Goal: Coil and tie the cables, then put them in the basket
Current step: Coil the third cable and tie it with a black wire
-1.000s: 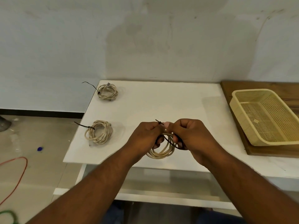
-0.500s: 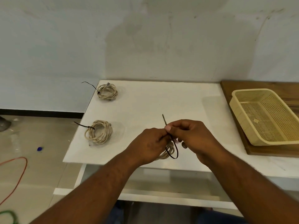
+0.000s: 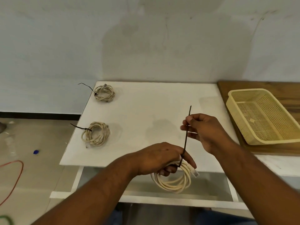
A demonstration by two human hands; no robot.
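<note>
The left hand is closed around the top of a cream cable coil, which hangs below the fingers at the near edge of the white table. A black zip tie is looped around the coil strands at the grip point, and its free tail runs up to the right hand, which pinches the tail between thumb and forefinger while the remaining fingers stay loosely curled. The tail appears taut, so the step in hand is judged to be cinching the tie. Two tied coils lie on the left side of the table: the far coil and the near coil, each with a tie tail projecting to the left. The yellow basket stands on the wooden board at the right, well apart from all three coils, and holds no cable. Risks from this position: if the left grip loosens during the pull, the strands can spring apart and the coil loses its shape before the tie locks. A pull directed off the line of the tie head can drag the loop sideways along the strands, leaving some turns outside it. The thin tail can slip through the pinch. The connector protrudes just beside the tie and may be caught under the loop. Because the coil hangs beyond the table edge, a dropped coil is likely to fall to the floor.
</note>
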